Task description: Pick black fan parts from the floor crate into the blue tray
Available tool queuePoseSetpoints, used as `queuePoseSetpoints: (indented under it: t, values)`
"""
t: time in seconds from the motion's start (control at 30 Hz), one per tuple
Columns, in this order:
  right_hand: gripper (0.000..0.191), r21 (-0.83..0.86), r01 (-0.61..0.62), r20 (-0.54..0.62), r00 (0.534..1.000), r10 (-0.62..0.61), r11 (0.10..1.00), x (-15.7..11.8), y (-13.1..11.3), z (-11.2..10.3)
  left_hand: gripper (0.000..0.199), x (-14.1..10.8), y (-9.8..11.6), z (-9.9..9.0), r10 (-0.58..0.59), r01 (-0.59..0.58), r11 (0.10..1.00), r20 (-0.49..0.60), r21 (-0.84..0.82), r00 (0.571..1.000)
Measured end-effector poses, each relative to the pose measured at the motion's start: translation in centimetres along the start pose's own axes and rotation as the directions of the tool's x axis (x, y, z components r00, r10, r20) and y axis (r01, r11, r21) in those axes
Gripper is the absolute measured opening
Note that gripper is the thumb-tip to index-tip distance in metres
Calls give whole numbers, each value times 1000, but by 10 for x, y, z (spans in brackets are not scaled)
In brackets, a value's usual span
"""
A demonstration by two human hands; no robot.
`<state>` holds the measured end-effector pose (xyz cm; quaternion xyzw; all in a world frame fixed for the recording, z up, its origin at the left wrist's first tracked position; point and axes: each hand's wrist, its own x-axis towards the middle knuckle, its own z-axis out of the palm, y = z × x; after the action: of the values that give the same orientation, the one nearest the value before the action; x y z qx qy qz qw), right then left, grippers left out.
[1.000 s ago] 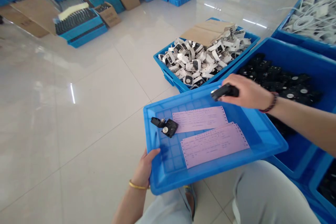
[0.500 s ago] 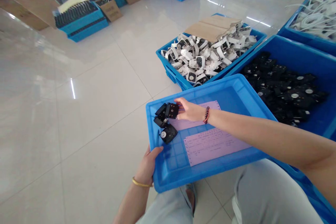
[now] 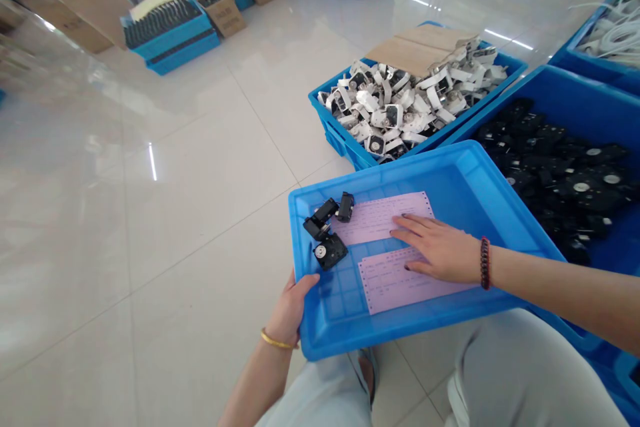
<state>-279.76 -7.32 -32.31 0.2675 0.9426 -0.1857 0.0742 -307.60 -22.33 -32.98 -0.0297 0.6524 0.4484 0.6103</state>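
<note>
A shallow blue tray is gripped at its left rim by my left hand, thumb over the edge. Several small black plastic parts lie in the tray's left end; one bears a silver disc, and another small black block rests on a pink slip. Two pink printed slips lie in the tray: an upper slip and a lower slip. Over the slips, with fingers spread, is my right hand, holding nothing. Whether its palm touches the paper I cannot tell.
A blue crate of white parts, partly covered by cardboard, stands beyond the tray. To the right, a deep blue bin holds black parts. White cables fill another bin. Crates and cardboard boxes stand farther back.
My right hand has let go of a black block at the tray's left end and moved right over the pink slips, its fingers spreading. My left hand keeps its hold on the tray.
</note>
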Motion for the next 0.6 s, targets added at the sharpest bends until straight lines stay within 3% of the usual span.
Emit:
queuePoseSetpoints:
  t: [0.17,0.33,0.5,0.6]
  values:
    - [62,-83,-9,-34,999,6,997,-5,-6,15,66,-4,2,2,2,-1,1000,-36,25,999]
    - [54,-84,12,-84,996,-20,996,1,-5,4,68,-7,2,2,3,-2,1000,-34,22,999]
    - [50,9,116,-131,985,-114,993,41,-23,-6,73,0,-2,-3,10,-10,1000,-31,6,999]
    - [57,3,77,-111,991,-76,997,65,-41,-2,70,2,-5,-6,12,-11,1000,-56,19,998]
